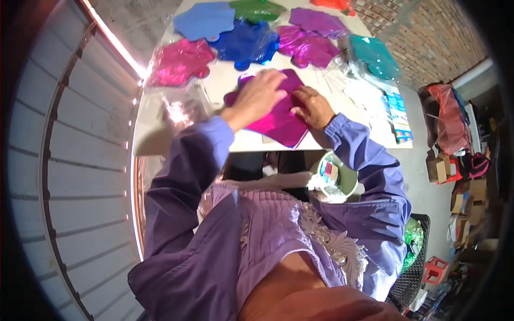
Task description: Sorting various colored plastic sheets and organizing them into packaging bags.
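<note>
Head view, looking down: my left hand (261, 93) lies flat with the fingers spread, palm pressing on the magenta foil sheet (278, 120) at the near middle of the white table (155, 139). My right hand (313, 107) rests on the same sheet's right edge, fingers curled down against the foil; whether they pinch the edge I cannot tell. The two hands sit close, just apart. Beyond them, more shiny foil pieces fan across the far side of the table: a pink piece (179, 61) on the left, a light blue piece (205, 20), a deep blue piece (247, 45), a green piece (257, 9), purple pieces (313, 40), a teal piece (375, 56). A pale green bucket (348, 179) sits below the table edge by my right elbow.
</note>
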Demonstrator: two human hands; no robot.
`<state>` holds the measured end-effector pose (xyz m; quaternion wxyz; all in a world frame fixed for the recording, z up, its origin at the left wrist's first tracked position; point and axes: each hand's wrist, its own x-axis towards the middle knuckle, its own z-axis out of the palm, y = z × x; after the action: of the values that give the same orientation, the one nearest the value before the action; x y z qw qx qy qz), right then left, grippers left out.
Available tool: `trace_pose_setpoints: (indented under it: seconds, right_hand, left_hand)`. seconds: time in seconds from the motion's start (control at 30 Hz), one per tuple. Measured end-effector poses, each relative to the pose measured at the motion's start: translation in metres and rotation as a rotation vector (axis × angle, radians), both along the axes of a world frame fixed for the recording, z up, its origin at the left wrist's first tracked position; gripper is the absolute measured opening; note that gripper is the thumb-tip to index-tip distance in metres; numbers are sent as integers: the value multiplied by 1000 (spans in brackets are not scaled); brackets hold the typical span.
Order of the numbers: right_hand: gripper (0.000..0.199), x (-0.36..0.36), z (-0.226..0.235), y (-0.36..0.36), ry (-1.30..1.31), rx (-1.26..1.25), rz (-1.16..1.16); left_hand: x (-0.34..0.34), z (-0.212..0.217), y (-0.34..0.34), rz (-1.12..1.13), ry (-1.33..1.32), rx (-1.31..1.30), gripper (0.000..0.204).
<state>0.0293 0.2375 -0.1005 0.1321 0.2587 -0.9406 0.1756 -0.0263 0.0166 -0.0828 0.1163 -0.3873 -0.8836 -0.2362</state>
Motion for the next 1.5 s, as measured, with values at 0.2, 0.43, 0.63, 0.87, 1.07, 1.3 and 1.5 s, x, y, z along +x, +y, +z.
trace_pose_setpoints:
  seconds: [0.2,0.43,0.63,0.87,1.07,1.3,1.5]
  right_hand:
    - [51,9,-2,4,126,27,-38]
    - [33,-43,33,29,-110,3,12]
    - [12,-180,36,127,63,148,-390]
    - [18,-262,15,141,147,95,-484]
    - [18,-303,25,90,152,61,-355]
    - [21,-356,9,27,114,165,-112]
    - [29,-383,-18,6,504,184,-98]
  left_hand:
    - [-4,-31,26,-118,-58,-303,66]
    - [-3,-36,20,-99,-57,-356,68]
    - [-3,-32,31,-130,-58,-322,70]
    - [-1,-26,25,-121,-87,-308,70]
    - [-3,-26,17,-112,-109,-266,70]
    - [-5,-32,21,-120,-58,-224,67]
    - [-9,-35,18,-148,-57,-153,67]
